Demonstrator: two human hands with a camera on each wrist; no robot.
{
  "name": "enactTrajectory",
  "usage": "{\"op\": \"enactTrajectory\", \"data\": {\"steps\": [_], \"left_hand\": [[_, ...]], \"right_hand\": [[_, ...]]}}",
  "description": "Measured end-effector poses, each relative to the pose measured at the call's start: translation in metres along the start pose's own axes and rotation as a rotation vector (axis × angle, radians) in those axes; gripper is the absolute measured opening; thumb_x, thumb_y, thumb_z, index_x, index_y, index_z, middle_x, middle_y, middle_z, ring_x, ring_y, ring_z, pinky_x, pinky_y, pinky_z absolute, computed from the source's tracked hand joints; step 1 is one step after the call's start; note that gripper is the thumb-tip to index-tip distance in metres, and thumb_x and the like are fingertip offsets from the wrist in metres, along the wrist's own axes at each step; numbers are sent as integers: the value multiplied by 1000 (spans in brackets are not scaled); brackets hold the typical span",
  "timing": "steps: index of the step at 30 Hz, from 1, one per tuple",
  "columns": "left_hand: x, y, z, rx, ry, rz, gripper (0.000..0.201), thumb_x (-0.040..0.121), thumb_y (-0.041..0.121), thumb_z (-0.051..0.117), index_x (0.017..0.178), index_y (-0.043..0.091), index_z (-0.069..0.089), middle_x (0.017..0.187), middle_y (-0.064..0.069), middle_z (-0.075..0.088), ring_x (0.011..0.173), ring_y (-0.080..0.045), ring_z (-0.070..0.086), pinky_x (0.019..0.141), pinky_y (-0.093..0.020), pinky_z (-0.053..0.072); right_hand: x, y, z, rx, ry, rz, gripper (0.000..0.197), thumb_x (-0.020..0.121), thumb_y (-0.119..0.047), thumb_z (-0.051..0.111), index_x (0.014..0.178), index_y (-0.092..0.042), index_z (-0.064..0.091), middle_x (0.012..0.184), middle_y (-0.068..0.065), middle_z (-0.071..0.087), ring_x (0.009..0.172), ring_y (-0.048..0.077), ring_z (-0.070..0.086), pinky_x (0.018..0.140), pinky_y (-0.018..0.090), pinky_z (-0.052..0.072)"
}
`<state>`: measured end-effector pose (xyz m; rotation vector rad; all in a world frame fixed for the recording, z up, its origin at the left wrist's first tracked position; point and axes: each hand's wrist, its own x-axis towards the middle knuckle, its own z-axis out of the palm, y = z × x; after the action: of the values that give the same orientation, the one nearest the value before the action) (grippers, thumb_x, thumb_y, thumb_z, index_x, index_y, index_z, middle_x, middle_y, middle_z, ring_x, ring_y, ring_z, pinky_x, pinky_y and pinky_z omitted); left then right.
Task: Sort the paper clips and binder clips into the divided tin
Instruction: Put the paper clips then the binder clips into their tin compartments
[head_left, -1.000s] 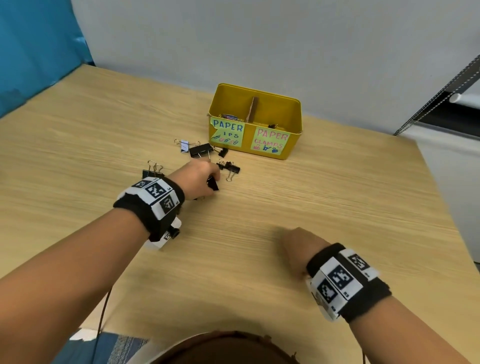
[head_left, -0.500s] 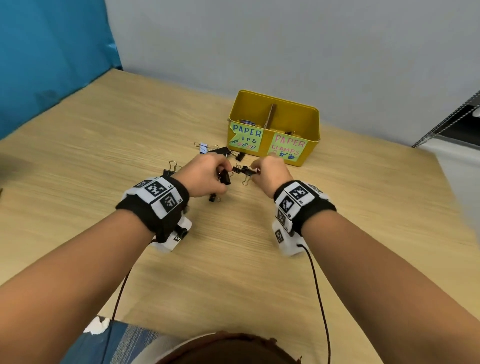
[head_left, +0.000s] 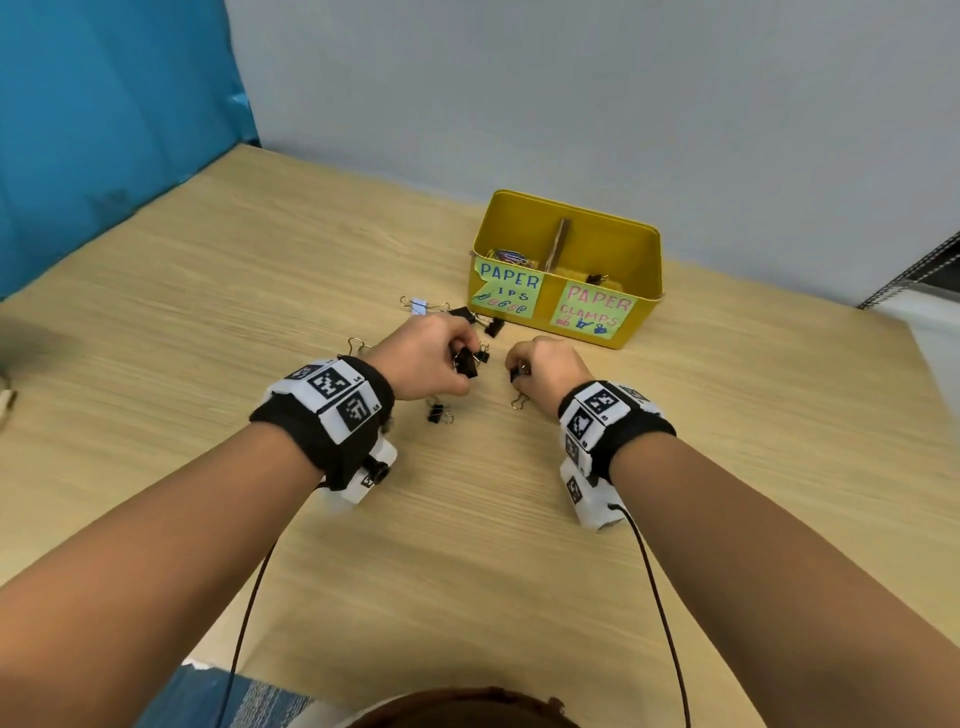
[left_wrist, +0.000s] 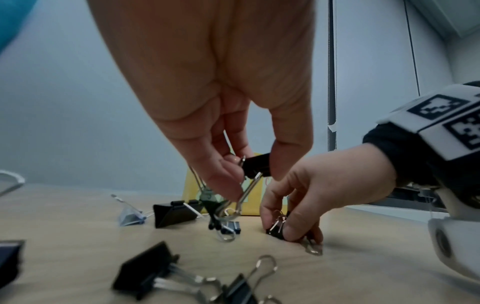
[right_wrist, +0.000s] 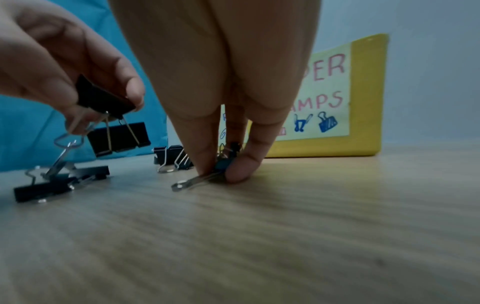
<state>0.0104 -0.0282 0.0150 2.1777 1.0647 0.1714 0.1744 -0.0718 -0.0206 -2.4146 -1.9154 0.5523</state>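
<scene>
Head view: our left hand (head_left: 423, 358) pinches a black binder clip (head_left: 466, 360) lifted off the table (head_left: 208, 322), likely to carry; right hand (head_left: 545, 366) pinches a small clip (right_wrist: 221, 164) against the wood. Yellow tin (head_left: 641, 291) sits just beyond, clamps side nearly empty.

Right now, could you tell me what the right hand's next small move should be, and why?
Probably lift: the right hand already pinches a small binder clip that lies on the table, and the yellow tin marked for clamps stands just beyond.
</scene>
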Motion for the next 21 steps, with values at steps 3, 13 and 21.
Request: {"op": "enactTrajectory", "data": {"steps": [3, 13, 21], "left_hand": [[8, 9, 3, 3, -11, 40, 38, 70, 8, 69, 106, 15, 61, 73, 15, 43, 65, -1, 45, 57, -12, 36], [52, 79, -32, -131, 23, 233, 35, 73, 2, 65, 105, 15, 60, 75, 12, 55, 62, -4, 51, 53, -5, 43], [102, 106, -29, 63, 36, 205, 67, 76, 21, 73, 137, 21, 44, 134, -2, 54, 116, -18, 54, 96, -25, 40]], "right_hand": [[-12, 13, 1, 100, 6, 39, 27, 80, -14, 64, 107, -13, 67, 107, 8, 66, 102, 24, 59, 86, 29, 49], [-26, 53, -83, 554, 549, 148, 24, 79, -11, 65, 103, -12, 70, 86, -3, 60, 77, 14, 58, 66, 19, 51], [21, 58, -122, 379, 534, 259, 27, 88, -16, 57, 111, -15, 70, 120, 8, 67, 115, 23, 59, 98, 26, 43]]}}
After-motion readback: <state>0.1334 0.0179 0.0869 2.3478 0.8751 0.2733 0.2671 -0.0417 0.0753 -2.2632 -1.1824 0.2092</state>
